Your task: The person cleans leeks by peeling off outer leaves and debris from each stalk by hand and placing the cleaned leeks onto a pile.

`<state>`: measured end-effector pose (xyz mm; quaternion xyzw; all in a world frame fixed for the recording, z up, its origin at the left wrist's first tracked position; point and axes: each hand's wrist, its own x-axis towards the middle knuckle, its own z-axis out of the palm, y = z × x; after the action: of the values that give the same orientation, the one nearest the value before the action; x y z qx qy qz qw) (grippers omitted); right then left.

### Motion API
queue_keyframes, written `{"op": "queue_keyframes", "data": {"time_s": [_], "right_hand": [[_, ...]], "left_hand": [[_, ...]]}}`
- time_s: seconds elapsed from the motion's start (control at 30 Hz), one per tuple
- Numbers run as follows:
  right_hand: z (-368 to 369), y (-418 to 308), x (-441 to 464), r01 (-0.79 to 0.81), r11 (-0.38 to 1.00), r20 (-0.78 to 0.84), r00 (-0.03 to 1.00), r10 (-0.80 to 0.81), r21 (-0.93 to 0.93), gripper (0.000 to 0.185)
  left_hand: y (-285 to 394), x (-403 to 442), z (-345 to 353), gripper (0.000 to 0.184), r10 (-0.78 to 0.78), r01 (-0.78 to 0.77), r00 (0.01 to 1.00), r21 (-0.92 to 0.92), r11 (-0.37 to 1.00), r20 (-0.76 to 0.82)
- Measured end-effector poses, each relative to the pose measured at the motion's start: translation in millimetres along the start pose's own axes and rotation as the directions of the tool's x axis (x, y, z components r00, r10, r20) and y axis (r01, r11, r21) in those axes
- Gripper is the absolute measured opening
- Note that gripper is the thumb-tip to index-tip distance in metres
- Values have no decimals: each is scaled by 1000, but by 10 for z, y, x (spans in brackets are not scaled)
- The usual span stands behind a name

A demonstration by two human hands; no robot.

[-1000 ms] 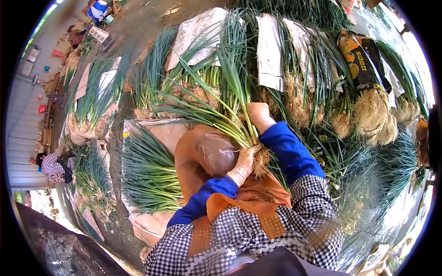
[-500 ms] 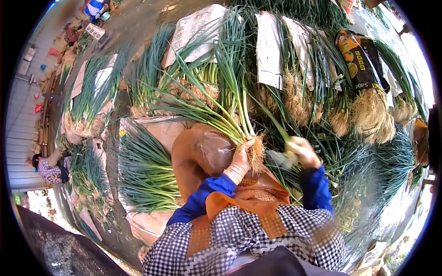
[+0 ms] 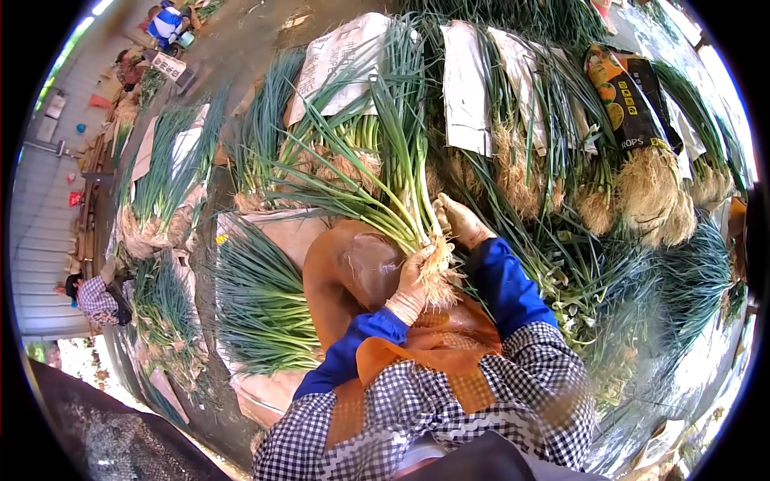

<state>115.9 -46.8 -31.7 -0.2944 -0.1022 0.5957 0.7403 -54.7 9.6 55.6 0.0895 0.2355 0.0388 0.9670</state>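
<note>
My left hand [image 3: 411, 280] is wrapped round the base of a bunch of green onions [image 3: 393, 204], just above its pale roots. The leaves fan up and to the left over my knee. Close to the right side of the stems is my right hand [image 3: 464, 221], its fingers bent together; whether a stem or leaf is between them is hard to make out. A pile of trimmed onions [image 3: 269, 297] lies on a sack at my left.
Bundles of onions with roots [image 3: 513, 176] lie in a row ahead, some under white sacks [image 3: 467, 96]. A black and orange bag [image 3: 630, 104] covers one at the right. Loose leaves [image 3: 573, 280] are heaped right of me. A person [image 3: 100, 301] crouches at far left; others are farther back.
My right hand went out to the right, pulling a leaf or stem away from the bunch, then came back beside the stems. My left hand has kept hold of the bunch.
</note>
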Motion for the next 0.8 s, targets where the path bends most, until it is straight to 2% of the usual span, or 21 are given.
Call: {"op": "queue_keyframes", "data": {"time_s": [0.03, 0.07, 0.13, 0.2, 0.23, 0.27, 0.3, 0.33, 0.37, 0.43, 0.47, 0.5, 0.53, 0.57, 0.6, 0.63, 0.67, 0.73, 0.8], "right_hand": [[-128, 135, 107, 13, 974, 81, 996, -32, 228, 31], [244, 49, -14, 29, 988, -98, 995, -15, 149, 33], [464, 122, 14, 53, 973, -204, 979, -6, 225, 36], [561, 129, -83, 53, 980, -238, 971, -6, 192, 38], [573, 241, -110, 274, 946, -204, 930, -306, -171, 37], [569, 316, -114, 457, 737, -66, 827, -558, -499, 37], [362, 402, 2, 454, 879, 47, 891, -453, -143, 37], [149, 493, 119, 277, 917, 161, 930, -331, 286, 38], [-60, 582, 233, 21, 830, 268, 941, -204, 557, 38], [394, 437, 142, 197, 921, 129, 959, -253, 337, 37], [738, 317, -3, 305, 952, -296, 909, -295, -13, 37], [647, 281, -88, 258, 958, -189, 942, -278, -121, 40], [934, 120, -304, 216, 976, -297, 931, -213, -24, 31], [860, 77, -431, 359, 712, -70, 866, -496, -603, 27], [700, 7, -624, 418, 135, 276, 775, -569, -898, 27], [570, -46, -868, 411, 617, 203, 902, -380, -671, 27], [494, -121, -1043, 217, 932, 237, 960, -150, -290, 30], [567, -345, -1154, 122, 927, -38, 989, -145, -354, 37], [600, -560, -779, -6, 808, -270, 944, -190, -589, 36]], "left_hand": [[29, -12, -46, 29, -26, 27, 999, -37, 999, 25], [43, -20, -93, 30, -50, 53, 998, -77, 996, 46], [49, -63, -94, 30, -24, 25, 1000, -64, 998, 20], [70, -138, 4, 35, -59, 66, 996, -100, 993, 70], [84, -164, 58, 37, -77, 88, 992, -116, 989, 96], [90, -176, 95, 37, -93, 108, 989, -133, 985, 113], [102, -178, 100, 37, -103, 122, 986, -150, 981, 127], [93, -176, 103, 37, -118, 140, 984, -166, 976, 134], [112, -188, 108, 37, -119, 145, 983, -183, 972, 142], [130, -193, 82, 37, -123, 151, 982, -202, 968, 146], [135, -198, 75, 37, -118, 149, 981, -212, 966, 151], [136, -199, 66, 37, -121, 155, 981, -228, 961, 154], [118, -186, 56, 37, -130, 165, 980, -247, 955, 154], [123, -177, 49, 37, -131, 168, 979, -256, 952, 156], [137, -178, 46, 37, -137, 175, 979, -268, 947, 153], [164, -190, 65, 37, -137, 175, 979, -274, 946, 152], [209, -207, 92, 36, -128, 166, 979, -257, 952, 159], [367, -346, 215, 35, -63, 93, 984, -174, 980, 169], [594, -574, 459, 33, 60, -44, 978, -80, 996, 199]]}}
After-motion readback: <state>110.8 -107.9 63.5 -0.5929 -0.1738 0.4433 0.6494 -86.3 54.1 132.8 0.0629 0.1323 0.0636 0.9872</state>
